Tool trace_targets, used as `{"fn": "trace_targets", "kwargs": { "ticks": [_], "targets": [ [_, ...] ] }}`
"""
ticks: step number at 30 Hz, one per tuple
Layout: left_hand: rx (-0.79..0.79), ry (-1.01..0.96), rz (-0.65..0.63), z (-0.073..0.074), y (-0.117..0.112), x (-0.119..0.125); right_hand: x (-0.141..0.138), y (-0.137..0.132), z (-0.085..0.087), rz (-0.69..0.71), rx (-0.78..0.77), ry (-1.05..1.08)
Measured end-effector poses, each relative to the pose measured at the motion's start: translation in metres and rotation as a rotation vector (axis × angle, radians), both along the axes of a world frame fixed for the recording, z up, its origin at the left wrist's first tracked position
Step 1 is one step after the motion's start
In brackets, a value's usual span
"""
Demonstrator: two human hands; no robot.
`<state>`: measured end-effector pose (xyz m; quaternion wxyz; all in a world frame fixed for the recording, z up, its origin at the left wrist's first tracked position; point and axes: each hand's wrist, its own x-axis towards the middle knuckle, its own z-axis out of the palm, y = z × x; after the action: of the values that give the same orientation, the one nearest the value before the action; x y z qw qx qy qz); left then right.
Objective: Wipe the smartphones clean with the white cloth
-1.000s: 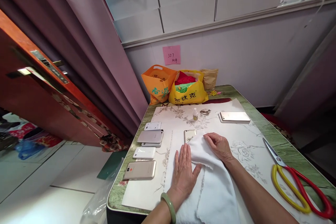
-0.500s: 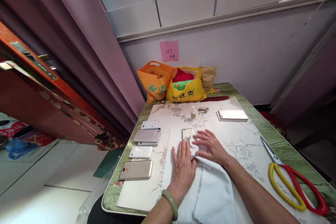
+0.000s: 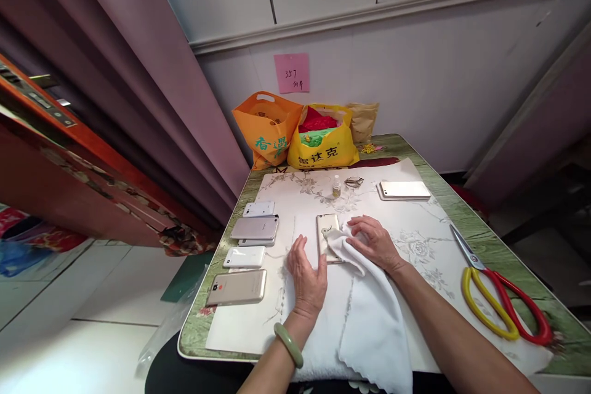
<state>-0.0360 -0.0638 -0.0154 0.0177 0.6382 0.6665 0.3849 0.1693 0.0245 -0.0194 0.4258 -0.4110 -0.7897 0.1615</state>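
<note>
Cloth (image 3: 376,326), white and loosely folded, runs from my right hand (image 3: 375,245) down to the near edge of the counter (image 3: 467,221). Its upper corner lies across a gold phone (image 3: 330,220) set face down between my hands. My right fingers are bent over a bunched fold of the cloth, clamped on it just beside the phone; the thumb is hidden. My left hand (image 3: 307,280) rests on the other side, green bangle (image 3: 289,345) at the wrist, thumb and fingers apart, the thumb tip at the phone's lower left edge; whether it touches I cannot tell.

To my left a column of phones lies on the flowered sheet (image 3: 415,252), a white one (image 3: 259,209) farthest from me and a larger gold one (image 3: 237,287) nearest. Beyond my hands stands a small bottle (image 3: 337,187) beside some glasses (image 3: 354,182). Scissors (image 3: 475,261) with one yellow and one red handle lie to my right. At the back an orange bag (image 3: 268,129) leans against a yellow one (image 3: 323,151).
</note>
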Motion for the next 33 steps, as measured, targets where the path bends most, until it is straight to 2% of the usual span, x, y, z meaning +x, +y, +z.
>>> {"fn": "trace_targets", "kwargs": {
  "ticks": [2, 3, 5, 7, 10, 16, 23, 28, 33],
  "targets": [
    [0.046, -0.016, 0.027, 0.000, 0.000, -0.001, 0.000, -0.002, 0.002, -0.075, -0.022, 0.041],
    [0.065, 0.009, 0.003, 0.002, -0.001, 0.000, -0.001, -0.003, 0.002, -0.064, -0.039, 0.049],
    [0.079, 0.101, -0.103, 0.006, -0.004, 0.003, -0.002, -0.004, 0.003, 0.045, -0.065, 0.023],
    [0.057, 0.218, -0.270, 0.010, -0.008, 0.008, -0.003, -0.004, 0.001, 0.154, -0.055, -0.031],
    [-0.037, 0.360, -0.435, 0.014, -0.012, 0.015, -0.005, -0.002, -0.002, 0.163, -0.007, -0.073],
    [-0.116, 0.423, -0.314, 0.012, -0.015, 0.020, -0.002, -0.002, 0.000, 0.142, 0.002, -0.087],
    [-0.129, 0.394, -0.181, -0.001, -0.016, 0.011, -0.002, -0.003, 0.004, 0.157, 0.017, -0.118],
    [-0.229, 0.334, -0.197, -0.007, -0.003, 0.010, -0.004, -0.003, 0.003, 0.164, 0.041, -0.149],
    [-0.270, 0.148, -0.220, -0.001, 0.018, 0.011, -0.006, -0.001, 0.000, 0.112, 0.069, -0.192]
  ]
}}
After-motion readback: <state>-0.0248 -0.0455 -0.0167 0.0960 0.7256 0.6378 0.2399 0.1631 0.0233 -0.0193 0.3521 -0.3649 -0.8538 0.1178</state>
